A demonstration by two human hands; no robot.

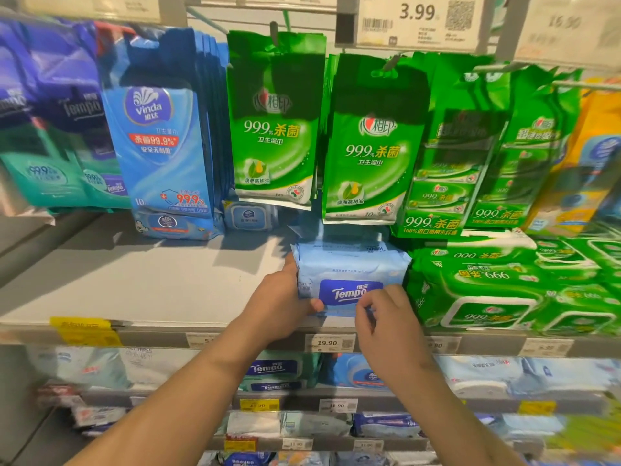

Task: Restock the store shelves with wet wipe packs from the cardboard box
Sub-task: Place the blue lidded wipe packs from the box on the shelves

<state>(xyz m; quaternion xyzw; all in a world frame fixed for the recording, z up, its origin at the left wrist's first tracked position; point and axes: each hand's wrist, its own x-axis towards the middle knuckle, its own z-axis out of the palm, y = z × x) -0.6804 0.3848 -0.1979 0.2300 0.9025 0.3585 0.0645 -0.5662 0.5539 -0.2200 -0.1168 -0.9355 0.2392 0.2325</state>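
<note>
The left hand [282, 297] grips the pale blue wipe pack's [349, 274] left end, thumb curled under its front. The pack lies on the shelf [134, 284], long axis left to right, touching the green packs [504, 290]. The right hand [386, 317] pinches its front edge.

Both hands [336, 307] on a pale-blue Tempo pack [349, 274]; grey shelf [151, 280] beneath
</note>
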